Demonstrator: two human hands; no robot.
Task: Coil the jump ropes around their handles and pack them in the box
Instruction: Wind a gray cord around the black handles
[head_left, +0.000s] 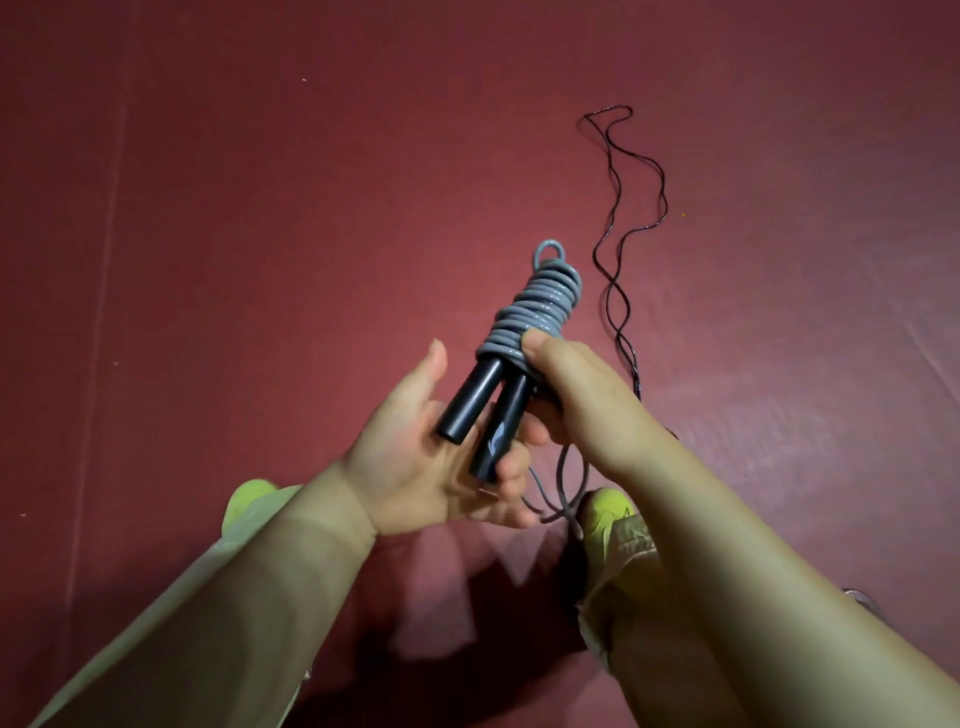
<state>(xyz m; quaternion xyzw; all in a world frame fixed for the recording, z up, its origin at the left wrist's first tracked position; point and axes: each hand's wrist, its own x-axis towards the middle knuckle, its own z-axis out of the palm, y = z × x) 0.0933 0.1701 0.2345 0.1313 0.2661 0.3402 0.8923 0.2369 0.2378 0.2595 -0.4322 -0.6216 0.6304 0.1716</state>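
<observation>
A grey jump rope (535, 306) is wound in many turns around the upper part of two black handles (480, 410), held together in the middle of the view. A small grey loop sticks out at the top of the coil. My right hand (576, 400) grips the handles just below the coil, thumb pressing on the lowest turns. My left hand (426, 457) lies palm up under the handles' lower ends, its fingers curling up around one of them. A loose grey end (558, 499) hangs down below the hands. No box is in view.
A thin black jump rope (618, 249) lies in wavy lines on the dark red floor (260, 234), beyond and right of my hands. My yellow-green shoes (605, 512) and pale trouser legs are below the hands.
</observation>
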